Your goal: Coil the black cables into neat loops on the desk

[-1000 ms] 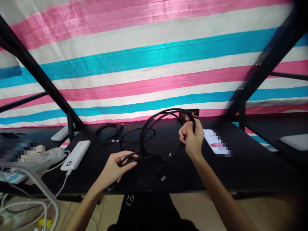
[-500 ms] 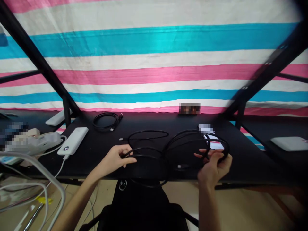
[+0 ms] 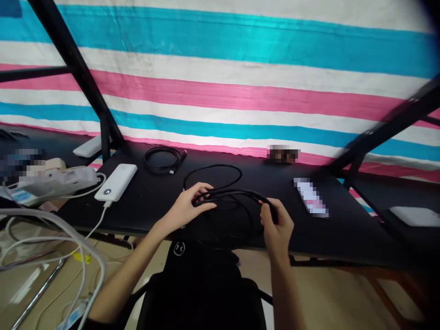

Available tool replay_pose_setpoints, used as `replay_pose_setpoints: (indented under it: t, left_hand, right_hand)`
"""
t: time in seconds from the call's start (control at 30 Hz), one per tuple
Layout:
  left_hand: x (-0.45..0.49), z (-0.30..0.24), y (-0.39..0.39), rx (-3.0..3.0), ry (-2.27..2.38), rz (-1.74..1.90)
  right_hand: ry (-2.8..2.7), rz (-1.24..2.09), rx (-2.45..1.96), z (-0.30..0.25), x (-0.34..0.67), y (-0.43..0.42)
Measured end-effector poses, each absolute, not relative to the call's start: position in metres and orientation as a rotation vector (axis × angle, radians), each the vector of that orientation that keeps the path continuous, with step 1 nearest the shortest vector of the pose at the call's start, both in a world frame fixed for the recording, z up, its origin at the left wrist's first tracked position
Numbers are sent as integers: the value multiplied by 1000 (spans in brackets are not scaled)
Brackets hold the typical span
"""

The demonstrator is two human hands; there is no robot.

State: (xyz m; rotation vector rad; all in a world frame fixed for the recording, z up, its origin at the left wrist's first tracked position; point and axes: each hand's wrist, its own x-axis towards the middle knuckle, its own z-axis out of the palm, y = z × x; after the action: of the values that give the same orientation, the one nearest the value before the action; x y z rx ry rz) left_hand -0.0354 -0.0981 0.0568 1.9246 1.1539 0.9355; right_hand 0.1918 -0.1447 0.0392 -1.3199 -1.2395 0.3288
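Holding the looped cable [image 3: 240, 191] between them, the left hand [image 3: 189, 205] and right hand [image 3: 277, 224] are near the front edge of the worktop [image 3: 337, 238]; a coil [image 3: 178, 160] lies toward the back left corner.

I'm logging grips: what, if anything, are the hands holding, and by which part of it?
The left hand and right hand hold a black cable by opposite sides of its gathered loops.

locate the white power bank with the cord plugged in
In the head view, the white power bank lies at left on the black table, between the power strip and coiled black cable.
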Motion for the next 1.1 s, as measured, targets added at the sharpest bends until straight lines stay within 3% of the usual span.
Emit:
replay_pose_setpoints:
  t: [0.27, 0.6, 0.8, 0.93, 1.1]
  left_hand:
    - [-52, 62, -86, 2311, 1357, 1475]
    - [-53, 66, -61, 1583, 1031, 986]
    - [-81, 90, -68, 1480, 1212, 1010]
    - [-93, 95, -74, 1266, 1141, 879]
    - [-92, 95, -78, 1223, 1019, 961]
  right_hand:
    - [-1247, 389, -1315, 46, 172, -142]
    - [-1260, 274, -1221, 50, 182, -143]
    - [-1079, 258, -1299, 37, 217, -145]
    - [-864, 362, -1284, 31, 230, -142]
    - [-816, 383, -1228, 35, 230, -139]
